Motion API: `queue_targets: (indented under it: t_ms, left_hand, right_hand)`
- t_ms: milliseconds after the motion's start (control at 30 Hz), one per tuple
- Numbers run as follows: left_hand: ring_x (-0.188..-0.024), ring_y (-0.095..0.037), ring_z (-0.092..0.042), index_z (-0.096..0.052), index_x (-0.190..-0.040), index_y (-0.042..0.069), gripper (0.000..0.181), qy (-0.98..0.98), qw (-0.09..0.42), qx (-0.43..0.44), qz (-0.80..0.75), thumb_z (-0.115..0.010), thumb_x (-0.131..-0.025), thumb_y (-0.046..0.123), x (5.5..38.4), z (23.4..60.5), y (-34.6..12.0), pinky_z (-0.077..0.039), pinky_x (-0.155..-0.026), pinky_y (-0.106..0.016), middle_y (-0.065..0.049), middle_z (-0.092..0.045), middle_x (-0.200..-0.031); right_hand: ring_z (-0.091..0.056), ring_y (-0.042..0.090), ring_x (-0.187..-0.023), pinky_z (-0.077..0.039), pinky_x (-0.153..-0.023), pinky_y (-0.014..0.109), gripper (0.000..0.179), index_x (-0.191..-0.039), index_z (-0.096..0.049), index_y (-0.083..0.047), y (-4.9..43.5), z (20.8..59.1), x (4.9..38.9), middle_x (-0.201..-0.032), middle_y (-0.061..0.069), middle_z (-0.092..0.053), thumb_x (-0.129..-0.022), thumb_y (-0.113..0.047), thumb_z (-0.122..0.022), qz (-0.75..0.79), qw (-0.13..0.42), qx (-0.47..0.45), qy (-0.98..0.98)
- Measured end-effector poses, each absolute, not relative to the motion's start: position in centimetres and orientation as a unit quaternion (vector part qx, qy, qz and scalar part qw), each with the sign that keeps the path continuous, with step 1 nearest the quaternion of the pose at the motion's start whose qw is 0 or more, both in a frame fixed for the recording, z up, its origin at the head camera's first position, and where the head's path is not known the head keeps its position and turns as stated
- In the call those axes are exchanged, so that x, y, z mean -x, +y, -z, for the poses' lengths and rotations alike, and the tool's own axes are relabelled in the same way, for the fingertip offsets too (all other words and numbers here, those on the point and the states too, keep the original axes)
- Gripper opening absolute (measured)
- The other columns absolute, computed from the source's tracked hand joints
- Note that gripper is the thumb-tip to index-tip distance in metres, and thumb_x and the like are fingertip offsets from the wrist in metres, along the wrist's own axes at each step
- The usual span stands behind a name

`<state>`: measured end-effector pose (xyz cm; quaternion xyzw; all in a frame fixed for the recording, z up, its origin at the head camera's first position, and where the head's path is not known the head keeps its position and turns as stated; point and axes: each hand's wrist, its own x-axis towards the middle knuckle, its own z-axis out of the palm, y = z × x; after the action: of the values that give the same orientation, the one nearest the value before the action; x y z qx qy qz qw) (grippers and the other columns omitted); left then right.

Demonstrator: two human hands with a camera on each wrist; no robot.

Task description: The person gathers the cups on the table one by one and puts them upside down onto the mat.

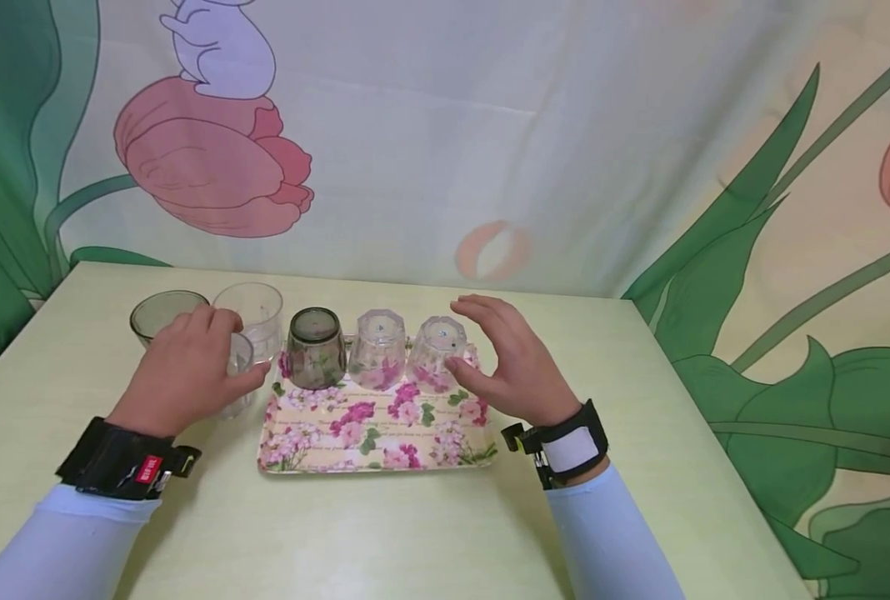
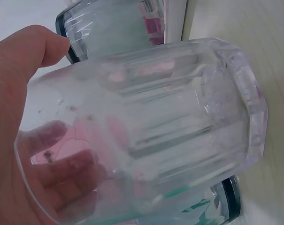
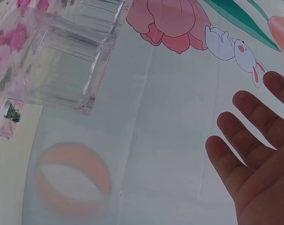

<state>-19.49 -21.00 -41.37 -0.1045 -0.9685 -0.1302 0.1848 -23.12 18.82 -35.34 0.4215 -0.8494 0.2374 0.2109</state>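
Observation:
My left hand [image 1: 182,367] is around the rim of an upright clear drinking glass [image 2: 179,108] left of the tray. Its thumb spreads apart from the side, and its fingers show through the glass wall in the left wrist view. On the flowered tray [image 1: 317,454], three tumblers stand upside down in a row: a dark grey tumbler [image 1: 316,350], a clear tumbler [image 1: 379,350] and another clear tumbler [image 1: 436,354]. Beside the rightmost one, my right hand [image 1: 523,367] holds nothing, thumb and fingers spread apart.
Behind my left hand stand a dark-tinted glass [image 1: 162,310] and a wider clear glass [image 1: 253,304], both rim up. The pale table [image 1: 340,542] meets a printed curtain [image 1: 415,167] at its back edge.

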Motion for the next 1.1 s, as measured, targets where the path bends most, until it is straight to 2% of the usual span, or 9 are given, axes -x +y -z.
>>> queue_targets:
  t_ms: [300,500,833,1100]
  left_hand:
    - [-0.080,-0.040,-0.054,-0.053,-0.096,-0.004,0.060,-0.974,0.199,0.084,0.074,-0.074,-0.080,0.050,19.1,41.4,-20.5,-0.047,-0.065,-0.054,-0.019,-0.055,-0.084]
    - [-0.084,-0.043,-0.055,-0.053,-0.096,-0.005,0.059,-0.976,0.188,0.084,0.064,-0.072,-0.081,0.049,19.0,41.3,-20.4,-0.046,-0.069,-0.056,-0.020,-0.058,-0.085]
    - [-0.086,-0.048,-0.053,-0.052,-0.095,-0.006,0.047,-0.966,0.227,0.097,0.072,-0.067,-0.084,0.037,19.2,42.3,-20.4,-0.046,-0.061,-0.058,-0.022,-0.055,-0.083]
    - [-0.076,-0.039,-0.054,-0.053,-0.099,-0.005,0.048,-0.969,0.212,0.097,0.088,-0.069,-0.085,0.038,19.2,42.2,-20.5,-0.047,-0.060,-0.052,-0.018,-0.056,-0.084]
  right_hand:
    - [-0.046,0.025,-0.137,-0.042,-0.112,0.045,0.062,-0.143,-0.051,-0.010,18.9,35.6,23.3,-0.144,0.011,-0.053,-0.090,-0.037,-0.068,-0.233,0.215,-0.420,-0.850]
    - [-0.046,0.025,-0.136,-0.042,-0.112,0.045,0.061,-0.142,-0.051,-0.009,18.8,35.4,23.1,-0.143,0.012,-0.053,-0.090,-0.036,-0.068,-0.235,0.212,-0.424,-0.849]
    - [-0.046,0.024,-0.137,-0.042,-0.113,0.043,0.061,-0.143,-0.051,-0.009,18.8,35.6,23.3,-0.145,0.010,-0.051,-0.090,-0.036,-0.068,-0.233,0.211,-0.425,-0.849]
    - [-0.046,0.025,-0.136,-0.042,-0.112,0.043,0.060,-0.142,-0.052,-0.009,18.8,35.5,23.2,-0.144,0.011,-0.052,-0.091,-0.036,-0.068,-0.235,0.214,-0.428,-0.846]
